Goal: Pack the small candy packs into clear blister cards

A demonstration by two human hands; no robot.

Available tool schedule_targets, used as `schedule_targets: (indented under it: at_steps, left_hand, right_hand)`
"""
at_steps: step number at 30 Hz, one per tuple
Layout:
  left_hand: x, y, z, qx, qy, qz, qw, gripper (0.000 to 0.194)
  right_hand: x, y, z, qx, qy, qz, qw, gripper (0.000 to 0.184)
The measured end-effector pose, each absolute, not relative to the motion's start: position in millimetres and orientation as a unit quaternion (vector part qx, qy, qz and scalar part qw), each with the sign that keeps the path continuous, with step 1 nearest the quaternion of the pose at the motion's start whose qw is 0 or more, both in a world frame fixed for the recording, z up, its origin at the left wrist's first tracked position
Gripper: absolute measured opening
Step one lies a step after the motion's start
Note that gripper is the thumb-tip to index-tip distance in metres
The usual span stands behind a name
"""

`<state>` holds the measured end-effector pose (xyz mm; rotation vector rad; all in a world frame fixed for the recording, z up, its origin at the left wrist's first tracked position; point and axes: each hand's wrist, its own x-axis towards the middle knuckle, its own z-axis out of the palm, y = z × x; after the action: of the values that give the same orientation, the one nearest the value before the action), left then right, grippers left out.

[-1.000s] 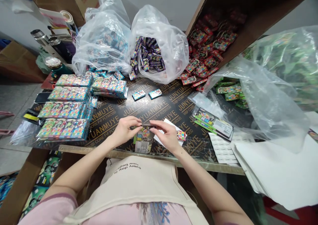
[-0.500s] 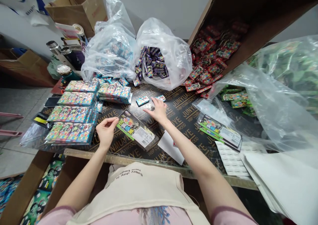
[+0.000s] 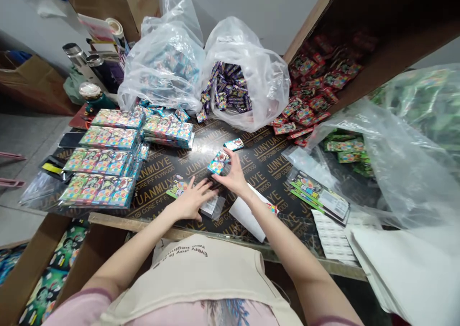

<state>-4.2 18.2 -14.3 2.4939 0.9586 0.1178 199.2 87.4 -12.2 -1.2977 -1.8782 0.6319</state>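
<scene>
My right hand [image 3: 235, 175] is closed on a small blue packet [image 3: 218, 162], held just above the dark plywood table [image 3: 251, 160]. My left hand [image 3: 194, 199] lies flat with fingers spread on a clear sleeve with a printed card [image 3: 178, 186] near the table's front edge. A second small blue packet [image 3: 234, 144] lies a little beyond my right hand. A white paper sheet [image 3: 247, 216] lies under my right wrist.
Stacks of filled colourful packs [image 3: 102, 170] stand at the left. Behind are a plastic bag of blue packets [image 3: 163, 72], a plastic bag of purple packets [image 3: 239, 84] and a tilted cardboard box of red packets [image 3: 316, 72]. Printed cards [image 3: 319, 192], label sheets [image 3: 332, 237] and a bag of green packets [image 3: 345, 144] lie right.
My right hand took one of the two blue packets and drew it back toward me. My left hand laid the sleeve down and now presses flat on it.
</scene>
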Motion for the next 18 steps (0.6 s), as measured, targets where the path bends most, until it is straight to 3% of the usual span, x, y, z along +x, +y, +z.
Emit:
schedule_targets:
  at_steps: [6,11,18]
  left_hand:
    - [17.1,37.2,-10.3,0.892,0.376,0.069,0.24,0.094]
    - [10.2,43.1,4.4,0.867,0.419,0.116,0.245,0.095]
    - [3.0,43.4,11.5,0.869,0.425,0.121,0.22,0.096]
  right_hand:
    - [243.8,25.1,7.8,-0.533,-0.732,0.198,0.376,0.079]
    - [239.1,8.9,15.5,-0.51,-0.792,0.158,0.295,0.071]
    - [230.9,15.0,20.5,-0.45,-0.825,0.222,0.26,0.074]
